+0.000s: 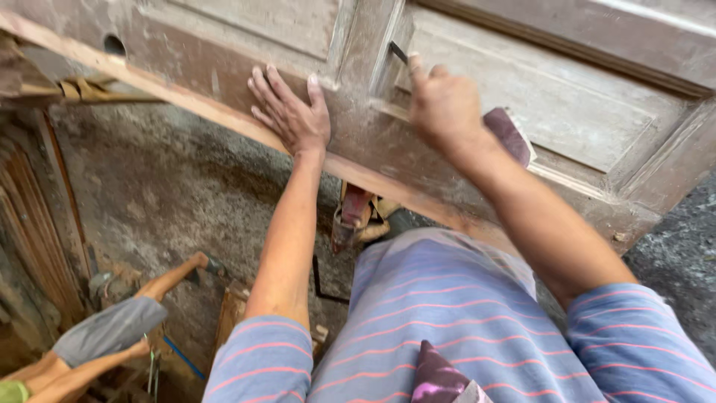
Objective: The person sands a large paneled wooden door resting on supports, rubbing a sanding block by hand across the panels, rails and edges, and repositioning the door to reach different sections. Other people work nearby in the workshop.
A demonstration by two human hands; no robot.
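A dusty, worn wooden door (477,149) with recessed panels lies flat in front of me. My left hand (291,112) rests flat on its rail near the front edge, fingers spread, holding nothing. My right hand (441,101) is closed around a thin dark tool (398,52) whose tip sits in the corner of a panel recess. A folded piece of reddish-brown sandpaper (509,134) lies on the panel just right of my right wrist. I wear a blue shirt with pink stripes.
Another person's legs (112,328) in grey shorts are at lower left on the rough concrete floor (171,194). A wooden tool or block (356,216) sits under the door's edge. Ribbed wooden pieces (30,224) lean at far left. A round hole (114,45) marks the door's upper left.
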